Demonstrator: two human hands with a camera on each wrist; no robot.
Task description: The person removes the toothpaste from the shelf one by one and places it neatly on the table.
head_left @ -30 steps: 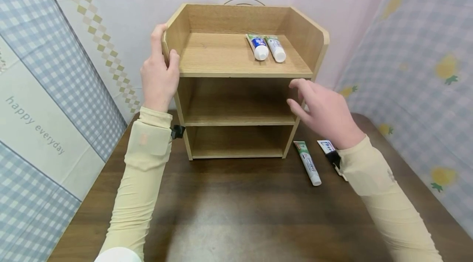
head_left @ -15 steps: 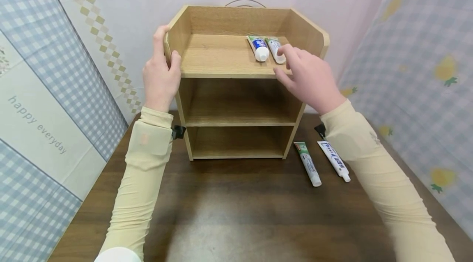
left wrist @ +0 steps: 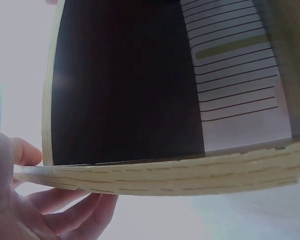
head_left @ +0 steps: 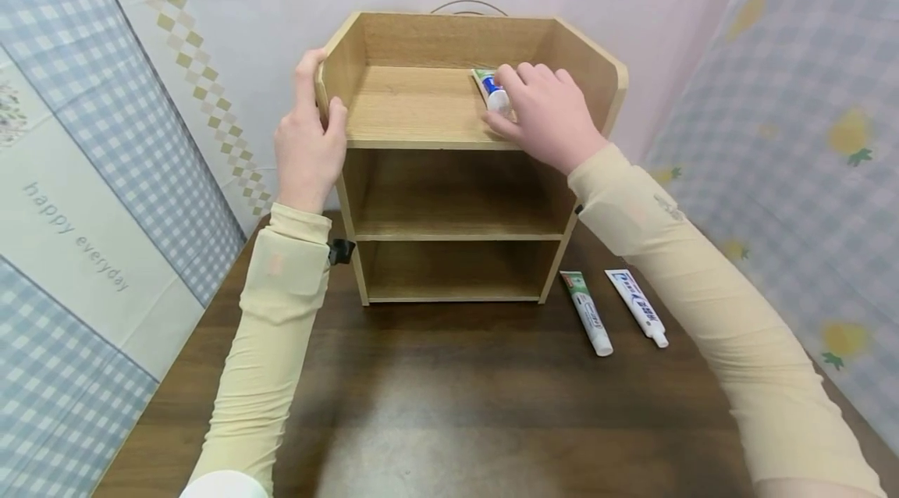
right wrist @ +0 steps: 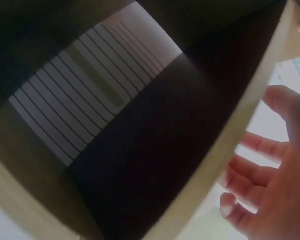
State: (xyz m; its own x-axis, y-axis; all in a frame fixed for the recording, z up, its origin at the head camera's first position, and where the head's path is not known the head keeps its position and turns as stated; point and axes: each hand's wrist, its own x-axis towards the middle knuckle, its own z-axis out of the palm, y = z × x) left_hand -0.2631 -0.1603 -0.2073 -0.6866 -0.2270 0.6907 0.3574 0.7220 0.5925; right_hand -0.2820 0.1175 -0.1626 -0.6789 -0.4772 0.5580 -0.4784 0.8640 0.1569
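Note:
My left hand (head_left: 307,143) grips the left side panel of a small wooden shelf unit (head_left: 449,140), thumb at the front edge and fingers along the outside. The left wrist view shows the fingers (left wrist: 72,215) on one side of the panel and the thumb on the other. Over the right part of the top shelf is my right hand (head_left: 546,112), thumb and fingers apart. Its fingertips come right at a blue and white toothpaste tube (head_left: 494,87) with a white cap. A second tube beside it is hidden under this hand. In the right wrist view the fingers (right wrist: 249,175) are spread.
Two more toothpaste tubes lie on the dark wood table right of the unit: a green and grey one (head_left: 588,316) and a white and blue one (head_left: 637,306). Raised panels border the top shelf. Patterned cloth (head_left: 794,131) hangs close behind and at both sides.
My right hand has moved up and left from beside the middle shelf to the tubes on the top shelf, covering one of them. The left hand keeps its grip on the panel.

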